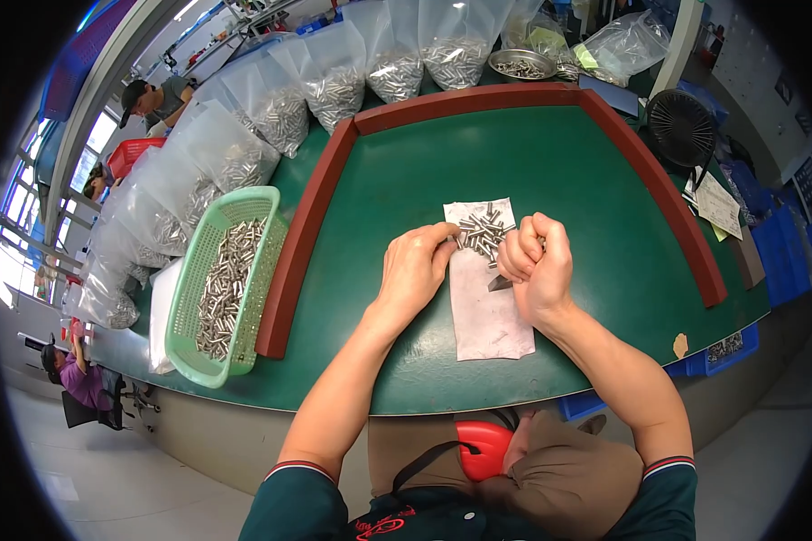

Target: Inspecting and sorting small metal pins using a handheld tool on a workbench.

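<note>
A small pile of short silvery metal pins [484, 231] lies on the upper part of a whitish cloth [489, 316] on the green table. At the pile's left edge is my left hand [413, 272], its fingers curled and the fingertips touching the pins. Whatever sits between finger and thumb is too small to make out. My right hand [538, 270] is closed in a fist at the pile's right side. From under that fist juts the dark, pointed end of a blade-like tool [499, 283]; the rest of it is hidden in the hand.
Left of a brown raised border [309, 243] stands a green basket [179, 316] of pins. Plastic bags [334, 86] of metal parts line the back and left. A metal bowl [522, 56] and a black fan [682, 126] stand behind the border. Other people sit at the far left.
</note>
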Demonstrator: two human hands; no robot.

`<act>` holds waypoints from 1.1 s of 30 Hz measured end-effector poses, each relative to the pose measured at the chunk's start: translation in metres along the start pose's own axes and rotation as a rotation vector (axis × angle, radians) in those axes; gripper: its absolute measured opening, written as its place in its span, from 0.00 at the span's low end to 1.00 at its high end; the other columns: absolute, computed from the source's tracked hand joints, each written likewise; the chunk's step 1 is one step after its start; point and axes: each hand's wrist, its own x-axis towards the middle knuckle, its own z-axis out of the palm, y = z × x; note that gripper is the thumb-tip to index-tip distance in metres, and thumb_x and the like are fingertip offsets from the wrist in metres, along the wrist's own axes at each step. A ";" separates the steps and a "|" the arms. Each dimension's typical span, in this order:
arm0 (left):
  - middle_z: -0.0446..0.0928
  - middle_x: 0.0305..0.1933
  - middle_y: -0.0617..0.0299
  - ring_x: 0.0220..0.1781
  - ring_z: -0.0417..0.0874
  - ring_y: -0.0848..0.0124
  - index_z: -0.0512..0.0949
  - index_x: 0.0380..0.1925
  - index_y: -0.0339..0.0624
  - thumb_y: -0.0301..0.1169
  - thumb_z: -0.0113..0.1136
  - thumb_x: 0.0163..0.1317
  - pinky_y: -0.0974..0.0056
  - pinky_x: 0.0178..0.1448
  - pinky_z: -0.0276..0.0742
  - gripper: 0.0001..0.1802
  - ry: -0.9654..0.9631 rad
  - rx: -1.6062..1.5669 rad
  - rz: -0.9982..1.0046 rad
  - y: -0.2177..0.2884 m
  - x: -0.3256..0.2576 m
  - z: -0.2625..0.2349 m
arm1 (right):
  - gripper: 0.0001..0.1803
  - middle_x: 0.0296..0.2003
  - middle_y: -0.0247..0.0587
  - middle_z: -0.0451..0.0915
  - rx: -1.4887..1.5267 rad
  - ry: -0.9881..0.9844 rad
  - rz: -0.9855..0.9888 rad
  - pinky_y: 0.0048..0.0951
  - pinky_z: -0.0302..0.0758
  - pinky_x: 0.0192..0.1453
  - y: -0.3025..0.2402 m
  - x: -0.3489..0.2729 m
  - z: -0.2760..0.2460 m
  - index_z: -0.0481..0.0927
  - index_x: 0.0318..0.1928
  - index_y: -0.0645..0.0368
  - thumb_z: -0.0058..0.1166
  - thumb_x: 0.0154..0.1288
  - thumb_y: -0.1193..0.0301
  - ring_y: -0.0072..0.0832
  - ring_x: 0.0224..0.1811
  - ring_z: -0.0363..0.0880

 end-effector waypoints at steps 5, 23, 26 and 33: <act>0.71 0.17 0.54 0.18 0.71 0.66 0.76 0.29 0.35 0.24 0.58 0.50 0.64 0.26 0.66 0.06 -0.068 -0.009 -0.023 0.000 0.003 -0.007 | 0.20 0.07 0.28 0.51 -0.003 0.005 0.011 0.22 0.45 0.14 0.001 0.000 0.000 0.52 0.12 0.51 0.31 0.63 0.65 0.17 0.10 0.44; 0.65 0.12 0.63 0.15 0.61 0.79 0.74 0.22 0.31 0.25 0.59 0.50 0.69 0.20 0.58 0.07 -0.365 -0.093 -0.206 0.031 -0.018 -0.011 | 0.22 0.06 0.27 0.49 0.043 0.029 -0.033 0.22 0.45 0.16 0.003 -0.003 -0.002 0.51 0.11 0.50 0.30 0.63 0.63 0.18 0.11 0.42; 0.63 0.11 0.66 0.15 0.59 0.81 0.74 0.22 0.31 0.24 0.59 0.50 0.70 0.20 0.57 0.06 -0.355 -0.103 -0.225 0.032 -0.018 -0.012 | 0.22 0.06 0.26 0.49 0.047 0.015 -0.030 0.22 0.45 0.16 0.004 -0.004 -0.002 0.51 0.11 0.50 0.30 0.63 0.62 0.18 0.11 0.42; 0.62 0.09 0.59 0.11 0.62 0.71 0.74 0.21 0.33 0.26 0.60 0.49 0.64 0.20 0.59 0.07 -0.334 -0.095 -0.224 0.033 -0.017 -0.010 | 0.19 0.07 0.29 0.51 0.100 0.031 -0.054 0.22 0.45 0.15 0.007 -0.004 -0.003 0.51 0.11 0.53 0.31 0.60 0.67 0.17 0.10 0.43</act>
